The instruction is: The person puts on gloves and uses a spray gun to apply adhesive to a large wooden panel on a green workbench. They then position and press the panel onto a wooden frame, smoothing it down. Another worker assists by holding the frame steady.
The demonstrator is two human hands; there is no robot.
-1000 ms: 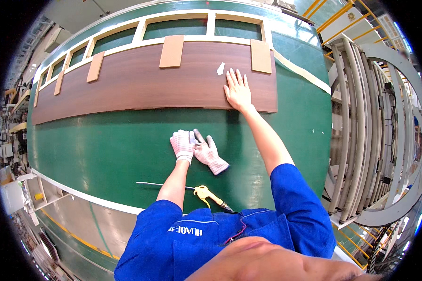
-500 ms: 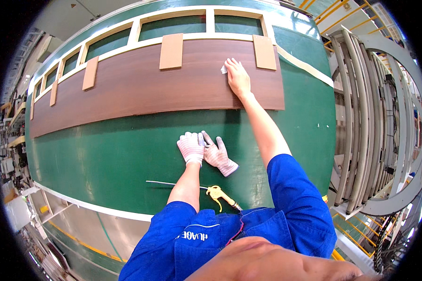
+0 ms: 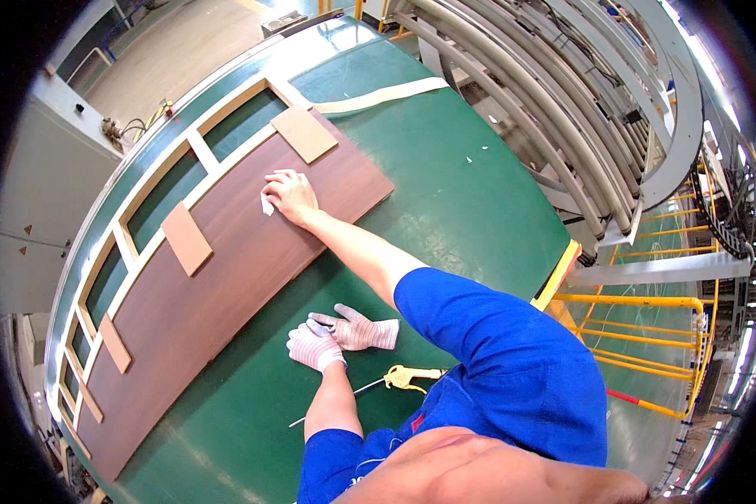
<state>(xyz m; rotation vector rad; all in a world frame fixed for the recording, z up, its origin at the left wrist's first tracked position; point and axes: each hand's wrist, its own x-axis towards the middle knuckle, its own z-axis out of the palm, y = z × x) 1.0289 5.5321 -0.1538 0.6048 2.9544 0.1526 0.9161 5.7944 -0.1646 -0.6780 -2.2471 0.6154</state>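
Reaching right hand [image 3: 290, 195] on panel [image 3: 227, 252]

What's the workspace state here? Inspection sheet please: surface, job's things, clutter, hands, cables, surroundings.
Surface: green table, mostly bare.
Job's things: long dark wood panel lying flat, small lighter wood blocks along its far edge; small white scrap on panel.
Clutter: loose spare glove; yellow-handled air tool at near edge; pale strip at far end.
Hands: right hand bare, at the scrap; left hand gloved, resting on the spare glove.
Cables: thin line from the air tool.
Surroundings: curved grey rails, yellow railing at right.
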